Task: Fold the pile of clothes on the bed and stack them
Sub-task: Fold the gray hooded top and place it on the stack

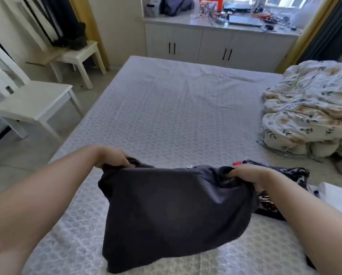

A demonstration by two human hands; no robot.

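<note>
While both hands, left [114, 158] and right [247, 174], grip its far edge, the dark garment [172, 213] hangs over the near bed [166, 108], long axis left-right, hem pointing near.

I hold a garment [172, 211] over the near end of the bed [166, 108], my left hand [114, 157] at its left corner, my right hand [249, 173] at its right. More clothes [297, 173] lie just right of it, behind my right hand. A bunched quilt [309, 108] sits on the bed's right side, a chair [31, 104] stands left of the bed, and a cabinet [211, 42] stands beyond its far end.
</note>
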